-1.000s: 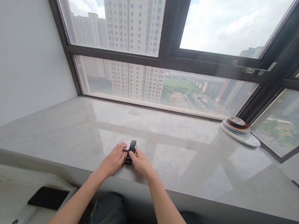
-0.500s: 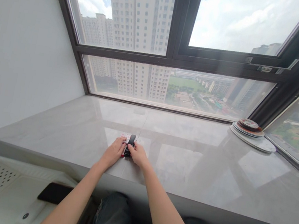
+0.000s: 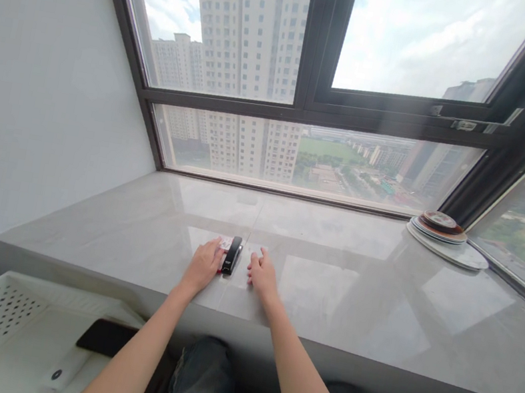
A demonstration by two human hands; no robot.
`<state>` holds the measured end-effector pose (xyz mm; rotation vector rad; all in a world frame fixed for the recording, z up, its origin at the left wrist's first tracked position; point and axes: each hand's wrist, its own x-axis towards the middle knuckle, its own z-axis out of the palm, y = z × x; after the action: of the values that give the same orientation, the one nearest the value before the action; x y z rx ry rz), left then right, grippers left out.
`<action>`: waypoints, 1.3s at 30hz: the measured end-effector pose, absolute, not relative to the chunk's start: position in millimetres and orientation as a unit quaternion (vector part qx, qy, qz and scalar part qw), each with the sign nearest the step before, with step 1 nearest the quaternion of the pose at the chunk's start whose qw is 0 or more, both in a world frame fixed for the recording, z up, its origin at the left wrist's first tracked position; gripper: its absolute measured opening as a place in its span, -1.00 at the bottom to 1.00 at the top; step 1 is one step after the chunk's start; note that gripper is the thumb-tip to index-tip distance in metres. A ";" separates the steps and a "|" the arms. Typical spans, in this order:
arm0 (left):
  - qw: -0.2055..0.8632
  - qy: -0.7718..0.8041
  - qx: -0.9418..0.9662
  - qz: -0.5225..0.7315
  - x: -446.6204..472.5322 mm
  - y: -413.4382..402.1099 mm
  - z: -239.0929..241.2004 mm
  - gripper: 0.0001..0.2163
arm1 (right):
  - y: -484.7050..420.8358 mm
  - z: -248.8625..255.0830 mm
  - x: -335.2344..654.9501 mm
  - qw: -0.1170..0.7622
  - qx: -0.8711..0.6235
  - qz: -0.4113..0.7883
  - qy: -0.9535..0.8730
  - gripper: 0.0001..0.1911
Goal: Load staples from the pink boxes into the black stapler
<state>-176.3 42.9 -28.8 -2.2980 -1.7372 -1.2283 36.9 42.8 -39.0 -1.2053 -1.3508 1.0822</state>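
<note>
A black stapler (image 3: pixel 232 255) stands lengthwise on the pale stone sill, its far end pointing to the window. Under and left of it shows a red-and-white printed paper (image 3: pixel 226 244), partly covered by my fingers. My left hand (image 3: pixel 204 263) holds this paper at its left side, the fingertips close to the stapler. To the right of the stapler, and apart from it, my right hand (image 3: pixel 263 274) hovers low over the sill. Its fingers are loosely curled and spread, with nothing in them.
A stack of plates (image 3: pixel 443 236) stands by the window corner at the right. Below the sill on the left is a white perforated basket (image 3: pixel 16 295) with a dark flat object (image 3: pixel 104 337) in it. A white wall (image 3: pixel 58 86) borders the sill's left end.
My right hand has let go of the stapler and moved off to the right. My left hand stays at the paper. The view has shifted slightly.
</note>
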 end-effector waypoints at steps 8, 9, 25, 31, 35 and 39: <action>0.053 -0.540 -0.684 -0.488 -141.0 -7.7 4.5 -0.65 | -10.3 -41.1 213.4 0.505 -0.581 0.255 -0.585 -0.43; 0.058 -0.526 -0.689 -0.496 -126.6 -19.3 7.6 -0.65 | -17.8 -41.9 227.1 0.478 -0.595 0.225 -0.606 -0.43; -0.039 -0.508 -0.835 -0.208 -17.4 -47.6 -32.2 -0.44 | -70.3 -36.6 216.6 0.099 -0.749 -0.001 -0.655 -0.33; -0.036 -0.512 -0.833 -0.209 -15.9 -46.6 -35.6 -0.48 | -74.2 -36.6 219.5 0.129 -0.743 -0.002 -0.657 -0.34; -0.031 -0.511 -0.831 -0.216 -15.5 -48.8 -33.6 -0.52 | -76.0 -35.2 219.8 0.145 -0.744 0.001 -0.652 -0.35; -0.027 -0.515 -0.826 -0.227 -14.8 -52.7 -31.5 -0.55 | -77.2 -32.5 219.3 0.150 -0.746 0.007 -0.649 -0.36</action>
<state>-14.8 -52.7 -31.5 -2.6412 -1.6472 -0.7255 219.3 -77.2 -32.5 -2.1424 -1.8663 0.0188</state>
